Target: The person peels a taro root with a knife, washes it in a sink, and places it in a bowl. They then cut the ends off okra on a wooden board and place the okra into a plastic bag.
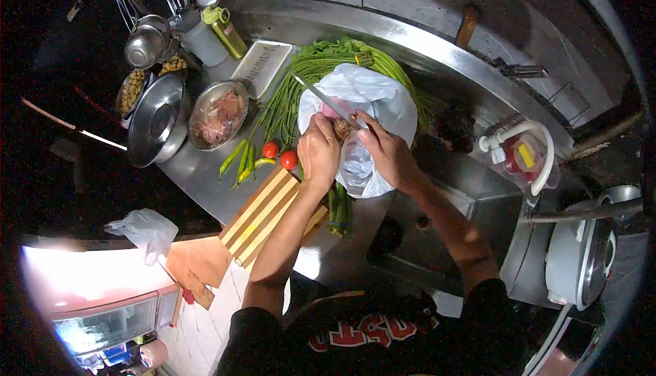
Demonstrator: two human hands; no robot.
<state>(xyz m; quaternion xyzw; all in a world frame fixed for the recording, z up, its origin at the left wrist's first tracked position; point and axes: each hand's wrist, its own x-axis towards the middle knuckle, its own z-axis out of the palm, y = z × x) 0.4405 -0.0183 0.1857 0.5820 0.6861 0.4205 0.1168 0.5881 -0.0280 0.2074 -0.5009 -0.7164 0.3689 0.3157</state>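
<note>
My left hand is closed around a brown, rough-skinned root vegetable, holding it over a white plastic bag. My right hand grips a knife whose long blade points up and left across the vegetable. Its handle is mostly hidden by my fingers. Something pinkish shows behind the blade at the bag's mouth. The bag rests on a bundle of long green beans. Left of my left wrist lie two tomatoes and several green chilies.
A striped cutting board lies under my left forearm. Further left stand a bowl of raw meat, a metal basin and a white tray. The sink with its white faucet is at right.
</note>
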